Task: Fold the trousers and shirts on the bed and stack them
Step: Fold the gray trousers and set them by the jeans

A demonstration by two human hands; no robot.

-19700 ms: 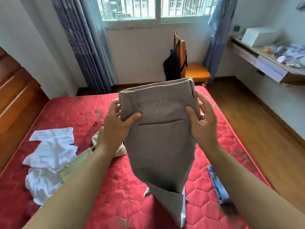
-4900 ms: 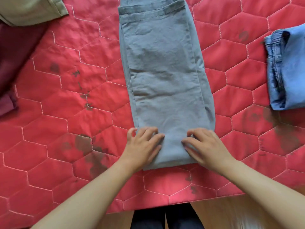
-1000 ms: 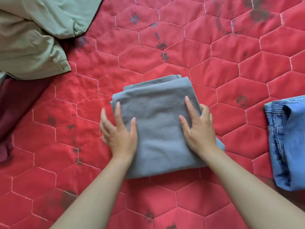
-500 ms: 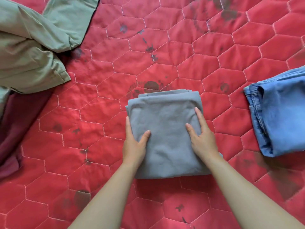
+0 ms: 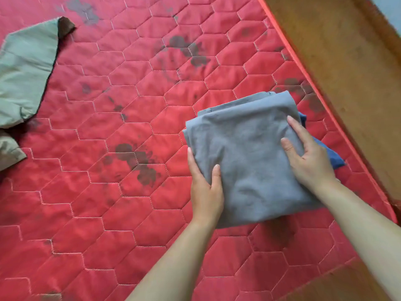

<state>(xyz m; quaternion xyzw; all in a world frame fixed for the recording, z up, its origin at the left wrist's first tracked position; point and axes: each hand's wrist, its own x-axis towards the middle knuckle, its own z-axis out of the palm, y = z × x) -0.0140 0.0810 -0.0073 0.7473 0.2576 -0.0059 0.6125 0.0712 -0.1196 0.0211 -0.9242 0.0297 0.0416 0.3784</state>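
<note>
The folded grey trousers (image 5: 249, 153) are a thick square bundle near the right edge of the red quilted mattress (image 5: 130, 101). My left hand (image 5: 206, 187) grips the bundle's left side, thumb on top. My right hand (image 5: 308, 157) holds its right side, with thumb and forefinger on top and the other fingers past the edge. The bundle sits over the folded blue jeans (image 5: 335, 158), and only a blue strip shows beyond my right hand. A shadow lies under the bundle's near edge.
An unfolded pale green garment (image 5: 23, 72) lies at the left edge, with a khaki piece (image 5: 8, 153) below it. The mattress's right edge runs diagonally along the wooden floor (image 5: 347, 61). Dark stains mark the mattress.
Both hands have carried the grey bundle to the right, onto the blue jeans. My view has swung right, so the floor now shows and the green garment sits farther left.
</note>
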